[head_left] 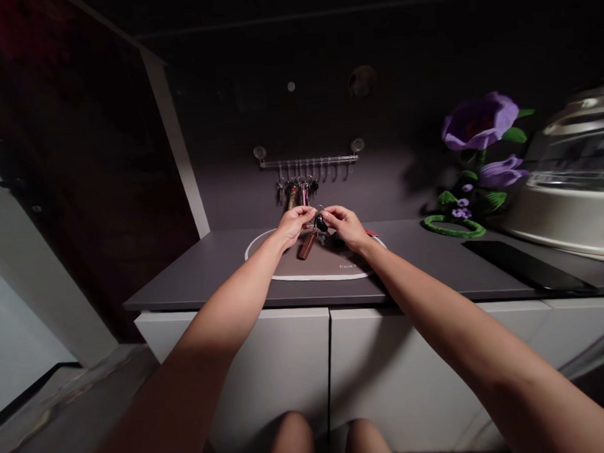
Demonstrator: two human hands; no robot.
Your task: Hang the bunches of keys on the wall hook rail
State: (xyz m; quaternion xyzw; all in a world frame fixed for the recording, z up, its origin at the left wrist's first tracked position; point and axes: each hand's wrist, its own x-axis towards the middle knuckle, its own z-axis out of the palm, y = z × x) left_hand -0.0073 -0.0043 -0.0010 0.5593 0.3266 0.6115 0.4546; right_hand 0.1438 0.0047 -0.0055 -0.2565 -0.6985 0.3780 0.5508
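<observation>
Pale lettering (348, 266) stands on the brown mat (304, 270), near its front edge — too small to read surely.

the key ring (320, 206) looks of shiny metal; the brown tag (307, 245) is smooth, its material i cannot tell. the hook rail (309, 162) seems clear, glossy plastic. the purple flower (500, 116) looks like fuzzy cloth, and the grey counter (208, 264) is matt.
</observation>
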